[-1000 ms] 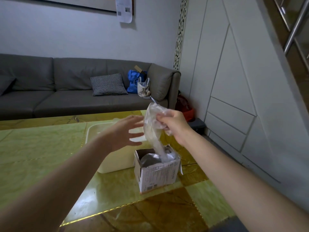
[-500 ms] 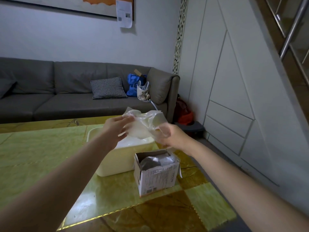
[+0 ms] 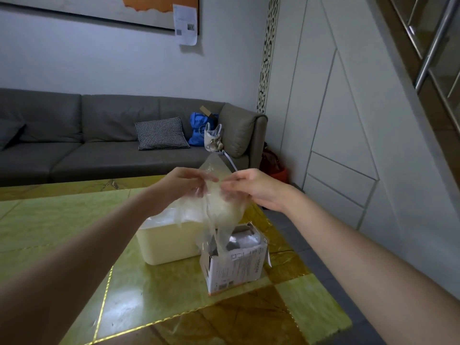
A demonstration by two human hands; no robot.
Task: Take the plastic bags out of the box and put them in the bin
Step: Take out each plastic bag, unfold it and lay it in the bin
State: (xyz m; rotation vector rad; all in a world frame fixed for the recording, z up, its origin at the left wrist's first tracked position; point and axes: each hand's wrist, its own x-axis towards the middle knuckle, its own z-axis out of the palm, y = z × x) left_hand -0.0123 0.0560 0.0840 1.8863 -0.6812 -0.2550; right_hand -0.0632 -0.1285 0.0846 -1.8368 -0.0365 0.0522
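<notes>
A clear plastic bag hangs in the air between my two hands, its tail drooping toward the box. My left hand pinches the bag's top from the left. From the right, my right hand pinches the same top edge. Below stands a small open cardboard box with more crumpled plastic showing inside. Just behind and left of it sits a cream plastic bin, its opening partly hidden by the bag and my left arm.
Box and bin stand on a yellow-green marbled table with gold seams; its right edge runs beside a grey floor. A grey sofa with a checked cushion and bags is behind. White wall panels rise at the right.
The bag came out of the box in my right hand, my left hand took hold of it, and both hands now hold it higher and spread, letting it hang down.
</notes>
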